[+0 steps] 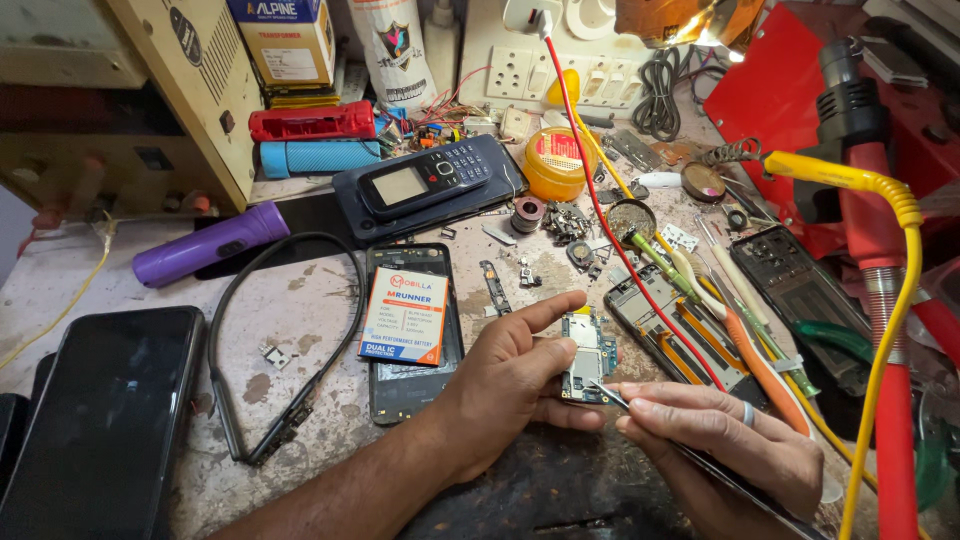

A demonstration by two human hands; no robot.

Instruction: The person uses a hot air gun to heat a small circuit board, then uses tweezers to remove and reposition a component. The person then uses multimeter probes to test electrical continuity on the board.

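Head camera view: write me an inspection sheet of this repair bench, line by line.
Surface: worn, stained bench top, crowded with parts.
Job's things: small circuit board held by the left hand; tweezers in the right hand, tips at the board's lower edge.
Clutter: keypad phone, phone battery lying on an opened phone back, purple torch, dark smartphone, yellow tin, loose screws and small parts.
Grippers: both hands bare; a ring on the right hand.
Cables: red wire, yellow cable, black neckband cable.
Surroundings: wall socket panel, hot-air tool, beige box-shaped unit.
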